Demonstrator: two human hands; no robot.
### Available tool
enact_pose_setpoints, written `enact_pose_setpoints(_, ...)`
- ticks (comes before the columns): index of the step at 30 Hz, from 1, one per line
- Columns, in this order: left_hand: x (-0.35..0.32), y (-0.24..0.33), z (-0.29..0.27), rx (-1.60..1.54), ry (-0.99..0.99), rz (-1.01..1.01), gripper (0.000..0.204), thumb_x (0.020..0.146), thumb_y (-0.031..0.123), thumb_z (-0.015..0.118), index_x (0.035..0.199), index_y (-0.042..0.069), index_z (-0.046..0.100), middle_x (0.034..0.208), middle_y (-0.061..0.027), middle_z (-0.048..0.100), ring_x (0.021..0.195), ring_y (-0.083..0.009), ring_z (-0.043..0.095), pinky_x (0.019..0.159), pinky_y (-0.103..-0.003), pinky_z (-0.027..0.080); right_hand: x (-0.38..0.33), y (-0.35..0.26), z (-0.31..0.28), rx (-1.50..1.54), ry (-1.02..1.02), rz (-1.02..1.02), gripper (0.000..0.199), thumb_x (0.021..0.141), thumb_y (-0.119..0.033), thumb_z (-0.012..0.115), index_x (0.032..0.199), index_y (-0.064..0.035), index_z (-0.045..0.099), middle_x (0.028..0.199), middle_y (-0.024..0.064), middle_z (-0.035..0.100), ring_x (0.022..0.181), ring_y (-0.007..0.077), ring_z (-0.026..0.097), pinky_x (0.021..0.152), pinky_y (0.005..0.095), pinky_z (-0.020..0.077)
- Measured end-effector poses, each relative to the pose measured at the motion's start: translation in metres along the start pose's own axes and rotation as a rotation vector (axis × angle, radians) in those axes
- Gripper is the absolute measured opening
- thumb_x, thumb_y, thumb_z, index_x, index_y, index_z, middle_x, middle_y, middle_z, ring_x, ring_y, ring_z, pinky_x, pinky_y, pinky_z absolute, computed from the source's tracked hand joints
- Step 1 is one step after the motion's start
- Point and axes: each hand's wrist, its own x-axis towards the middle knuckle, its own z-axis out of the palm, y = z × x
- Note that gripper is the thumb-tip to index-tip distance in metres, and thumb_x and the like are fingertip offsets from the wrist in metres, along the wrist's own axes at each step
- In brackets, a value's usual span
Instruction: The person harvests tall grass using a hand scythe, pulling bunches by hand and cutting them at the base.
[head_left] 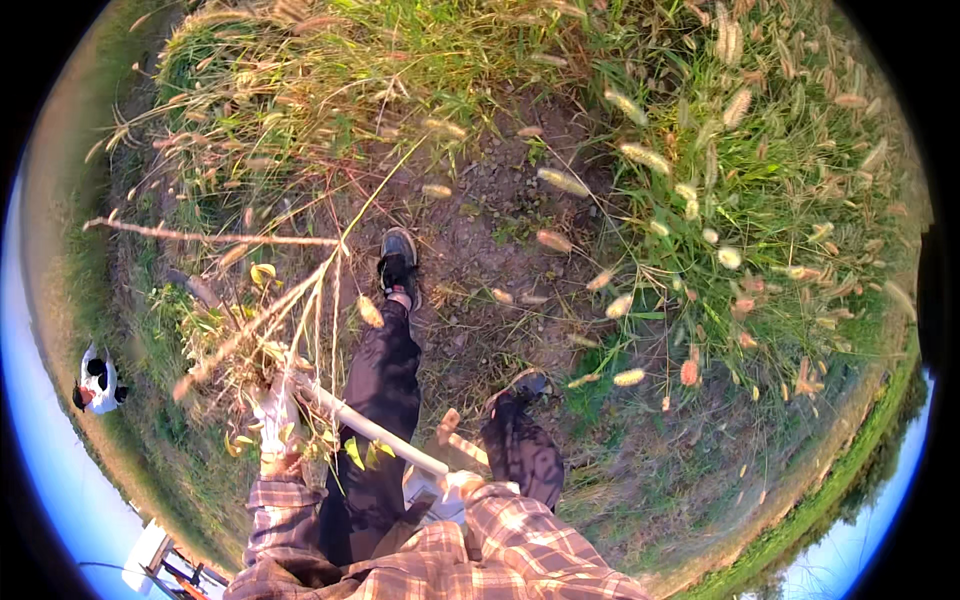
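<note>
My left hand (277, 418), in a whitish glove, is closed round a bundle of cut-looking plant stalks (305, 300) with dry leaves and a few yellow-green ones. The stalks fan up and outward in front of my left leg. My right hand (464, 484), partly covered by its plaid sleeve, grips the near end of a pale wooden handle (375, 430). From there the handle slants up to the left and reaches the bundle beside my left hand. Its far end is hidden among the leaves, so the kind of tool cannot be made out.
Bare soil (490, 200) lies ahead of my shoes, with bristly-headed grass (700, 180) thick on the right and far side. A brown strip-like piece (462, 437) shows between my legs. Far left stands another person (98, 382); a white vehicle-like shape (150, 555) is lower left.
</note>
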Motion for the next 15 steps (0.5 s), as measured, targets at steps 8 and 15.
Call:
enact_pose_setpoints(8, 0.021, 0.122, 0.14, 0.379, -0.015, 0.083, 0.033, 0.096, 0.012, 0.053, 0.127, 0.001, 0.053, 0.113, -0.0122, 0.063, 0.095, -0.0213, 0.063, 0.082, -0.031, 0.052, 0.026, -0.031, -0.035, 0.215, 0.32, 0.024, 0.054, 0.085, -0.059, 0.055, 0.114, -0.0165, 0.07, 0.101, 0.0133, 0.071, 0.096, 0.0308, 0.068, 0.08, 0.0439, 0.0511)
enact_pose_setpoints(15, 0.024, 0.159, 0.269, 0.774, 0.032, 0.473, 0.031, 0.076, 0.008, 0.067, 0.106, 0.003, 0.061, 0.098, -0.0141, 0.066, 0.09, -0.031, 0.063, 0.082, -0.037, 0.051, 0.105, -0.01, -0.154, -0.247, 0.248, -0.254, 0.04, 0.077, -0.038, 0.068, 0.111, -0.0155, 0.071, 0.1, 0.0111, 0.073, 0.093, 0.0319, 0.069, 0.078, 0.0451, 0.0546)
